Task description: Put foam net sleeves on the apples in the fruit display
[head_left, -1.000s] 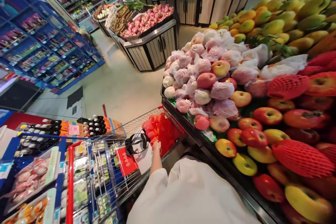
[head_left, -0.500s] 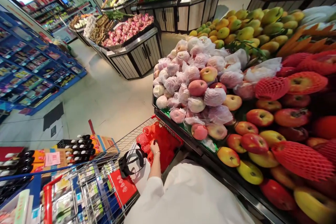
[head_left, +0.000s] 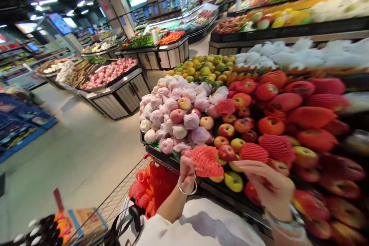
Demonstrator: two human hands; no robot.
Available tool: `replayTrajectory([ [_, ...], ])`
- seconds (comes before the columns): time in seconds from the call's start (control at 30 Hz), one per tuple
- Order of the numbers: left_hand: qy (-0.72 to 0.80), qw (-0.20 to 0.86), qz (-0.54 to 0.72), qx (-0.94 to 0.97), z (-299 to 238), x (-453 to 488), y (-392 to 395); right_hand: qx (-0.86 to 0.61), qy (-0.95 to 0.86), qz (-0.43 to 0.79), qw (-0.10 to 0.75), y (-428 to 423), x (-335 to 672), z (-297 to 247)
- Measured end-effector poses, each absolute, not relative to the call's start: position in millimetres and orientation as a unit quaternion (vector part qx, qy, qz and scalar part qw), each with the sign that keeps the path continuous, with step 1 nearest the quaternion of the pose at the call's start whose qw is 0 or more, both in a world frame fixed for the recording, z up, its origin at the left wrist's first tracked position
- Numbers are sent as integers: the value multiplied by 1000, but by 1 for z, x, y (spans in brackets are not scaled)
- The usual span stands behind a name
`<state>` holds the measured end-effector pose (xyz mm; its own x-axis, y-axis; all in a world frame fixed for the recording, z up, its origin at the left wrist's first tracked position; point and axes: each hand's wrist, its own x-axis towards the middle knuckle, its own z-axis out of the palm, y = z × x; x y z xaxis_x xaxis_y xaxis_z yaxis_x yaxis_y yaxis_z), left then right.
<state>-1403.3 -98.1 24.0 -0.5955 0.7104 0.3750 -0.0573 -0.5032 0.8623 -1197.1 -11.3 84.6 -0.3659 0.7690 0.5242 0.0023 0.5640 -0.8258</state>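
Observation:
My left hand (head_left: 188,171), a bracelet at its wrist, pinches one end of a red foam fruit net (head_left: 206,160). The net looks flat and stretches rightward from the fingers, above the front edge of the fruit stand. To its right, my right hand (head_left: 263,184) is held over the apples, fingers stretched out toward the net but apart from it. Nothing shows in that hand, though its palm side is partly hidden. Below lie bare red and yellow apples (head_left: 227,153), and others sit in red foam nets (head_left: 277,147).
A wire shopping cart (head_left: 119,184) stands at the stand's left corner, with red netted items (head_left: 141,188) in it. Paper-wrapped fruit (head_left: 170,100) is heaped at the stand's left. Mangoes (head_left: 204,70) lie behind. An onion stand (head_left: 115,102) is across the aisle.
My left hand has come up out of the cart and now holds a red foam net over the stand's edge. My right hand has come into view. The view has swung right.

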Motion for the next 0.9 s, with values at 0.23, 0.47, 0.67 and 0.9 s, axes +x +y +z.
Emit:
replayTrajectory([
  [0.23,407,341,661,530,33,-1359,-73,-311,-665,556,390,-18,-1197,65],
  [0.47,481,314,580,577,40,-1338,-48,-336,-620,591,392,-19,-1158,50],
  [0.67,490,339,510,620,39,-1330,-49,-316,-672,560,366,-16,-1145,43],
  [0.9,554,368,652,366,6,-1337,-67,-326,-696,494,406,-11,-1138,48],
])
